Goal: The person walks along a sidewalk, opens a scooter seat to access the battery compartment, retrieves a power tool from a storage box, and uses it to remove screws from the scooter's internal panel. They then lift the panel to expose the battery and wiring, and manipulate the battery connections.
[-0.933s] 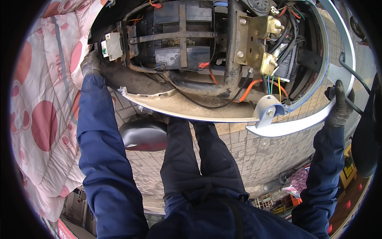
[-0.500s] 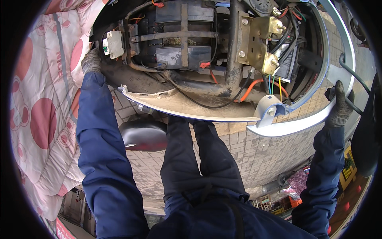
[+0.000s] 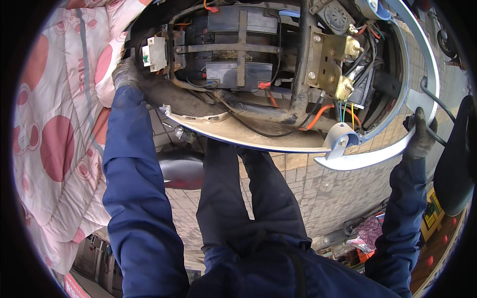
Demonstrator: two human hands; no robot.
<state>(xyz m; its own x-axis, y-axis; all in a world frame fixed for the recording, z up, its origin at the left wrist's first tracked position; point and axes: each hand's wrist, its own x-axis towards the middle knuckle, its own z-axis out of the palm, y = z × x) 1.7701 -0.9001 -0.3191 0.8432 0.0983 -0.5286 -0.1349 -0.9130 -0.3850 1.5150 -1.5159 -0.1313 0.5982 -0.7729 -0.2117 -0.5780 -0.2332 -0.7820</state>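
An electric scooter's body lies uncovered in front of me, with dark batteries [image 3: 239, 74] strapped under a rusty metal frame [image 3: 298, 74]. My left hand [image 3: 125, 73], in a grey knit glove, is closed at the left end of the opening, beside a white circuit breaker [image 3: 154, 54]; what its fingers grip is hidden. My right hand [image 3: 421, 139], gloved too, wraps round the silver rail [image 3: 370, 160] curving about the scooter's rear. A brass-coloured bracket [image 3: 328, 62] with bolts sits near orange, green and yellow wires [image 3: 318, 116].
A pink-and-white quilted cover [image 3: 62, 139] hangs at the left. Below the body is a rounded black part [image 3: 181, 169]. Right of my right hand are a black cable [image 3: 437, 99] and a dark rounded shape [image 3: 454, 159]. Paving bricks [image 3: 343, 193] form the ground; boxes and clutter lie behind me.
The scooter's batteries and frame sit slightly farther right and lower in view. My left hand appears farther right, while my right hand appears slightly lower and to the left. Both grips stay.
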